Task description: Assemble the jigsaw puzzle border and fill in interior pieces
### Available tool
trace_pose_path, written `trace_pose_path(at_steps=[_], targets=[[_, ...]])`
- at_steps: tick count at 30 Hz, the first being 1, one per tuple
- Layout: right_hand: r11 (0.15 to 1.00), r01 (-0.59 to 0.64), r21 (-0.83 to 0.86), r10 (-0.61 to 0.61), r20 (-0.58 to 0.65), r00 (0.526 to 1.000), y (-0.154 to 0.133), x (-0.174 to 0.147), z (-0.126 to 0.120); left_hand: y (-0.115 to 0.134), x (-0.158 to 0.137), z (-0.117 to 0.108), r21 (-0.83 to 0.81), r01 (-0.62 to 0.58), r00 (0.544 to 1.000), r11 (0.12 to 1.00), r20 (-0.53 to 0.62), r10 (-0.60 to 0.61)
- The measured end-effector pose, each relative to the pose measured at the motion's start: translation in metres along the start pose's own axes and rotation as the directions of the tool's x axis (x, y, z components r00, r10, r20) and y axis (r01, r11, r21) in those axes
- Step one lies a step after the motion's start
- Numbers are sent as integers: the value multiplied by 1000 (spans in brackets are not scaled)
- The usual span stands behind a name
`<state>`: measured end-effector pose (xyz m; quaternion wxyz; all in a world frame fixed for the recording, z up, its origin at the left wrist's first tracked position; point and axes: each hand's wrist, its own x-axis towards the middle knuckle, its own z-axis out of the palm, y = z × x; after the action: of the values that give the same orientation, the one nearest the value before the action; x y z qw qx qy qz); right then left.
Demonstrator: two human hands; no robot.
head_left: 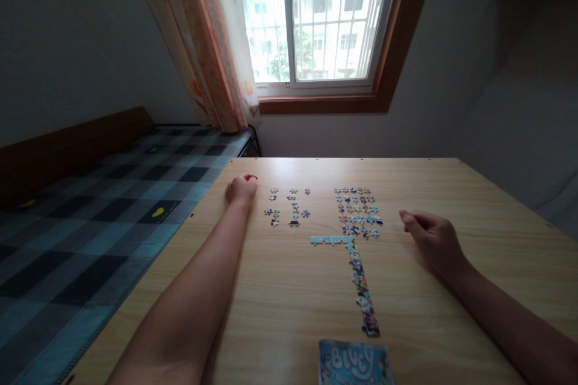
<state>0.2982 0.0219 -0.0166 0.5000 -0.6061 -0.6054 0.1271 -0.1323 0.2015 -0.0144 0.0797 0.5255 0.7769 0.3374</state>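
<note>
My left hand (241, 188) rests closed on the table, left of the scattered puzzle pieces. A small red spot shows at its fingertips, too small to make out. To the right of the pieces, my right hand (433, 236) is closed, thumb against curled fingers; anything inside is hidden. Between the hands lie loose jigsaw pieces (293, 212) in a sparse group and a denser block of pieces (359, 210). Below them, joined puzzle pieces (361, 283) form a top strip and a long strip running down toward me. Neither hand touches the pieces.
A blue puzzle box (354, 364) marked "Bluey" lies at the near edge of view on the wooden table (280, 301). On the left is a bed with a checked cover (112, 210). A barred window (325, 18) and a curtain (203, 30) are beyond the table.
</note>
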Motion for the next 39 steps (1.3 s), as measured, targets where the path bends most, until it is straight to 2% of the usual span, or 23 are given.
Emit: trace_pose_path(at_steps=[8, 20, 25, 30, 36, 39], targets=[[1000, -18, -8, 18, 14, 1000, 7, 0, 0, -5, -1, 2, -16, -95, 995, 995, 12, 95], [999, -39, -23, 39, 14, 999, 11, 1, 0, 9, -11, -2, 50, -116, 993, 992, 9, 116], [999, -40, -23, 41, 19, 999, 9, 1, 0, 17, -18, -3, 85, -207, 978, 975, -23, 209], [998, -58, -24, 59, 23, 998, 9, 1, -1, 28, -30, -5, 123, -362, 928, 924, -43, 369], [997, -71, -35, 72, 31, 997, 12, 1, -1, 39, -44, -7, 222, -585, 794, 780, -36, 607], [996, -77, -37, 78, 30, 997, 12, 1, -1, 41, -47, -8, 240, -630, 759, 738, -8, 651]])
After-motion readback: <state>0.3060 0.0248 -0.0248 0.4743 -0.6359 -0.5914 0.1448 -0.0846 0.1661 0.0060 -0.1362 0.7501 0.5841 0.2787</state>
